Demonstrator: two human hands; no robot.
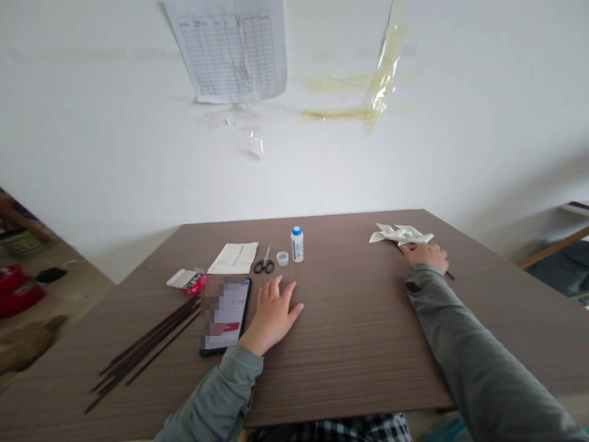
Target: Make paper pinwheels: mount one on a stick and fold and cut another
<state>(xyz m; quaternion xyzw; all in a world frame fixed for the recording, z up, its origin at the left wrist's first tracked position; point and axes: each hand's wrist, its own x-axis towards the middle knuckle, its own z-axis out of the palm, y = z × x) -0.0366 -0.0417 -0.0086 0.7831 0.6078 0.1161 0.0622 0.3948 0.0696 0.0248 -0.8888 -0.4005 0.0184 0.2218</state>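
My left hand point(271, 313) rests over the table with its fingers spread and nothing in it, just right of a smartphone point(230, 313). At the far right, my right hand point(427, 255) is closed round the dark stick of a white paper pinwheel point(400, 234). The pinwheel's folded blades lie on the table beyond the fingers, and the stick's end point(451, 276) pokes out on the hand's right side. Past my left hand are black-handled scissors point(264, 264), a small translucent cup point(282, 258) and a white bottle with a blue cap point(297, 244).
A stack of white paper point(233, 258) lies left of the scissors. Nearer stands an open red-and-white box point(188, 280) of small items. Several dark thin sticks point(142, 344) lie at the left of the brown table point(345, 368). A white wall point(331, 172) rises behind.
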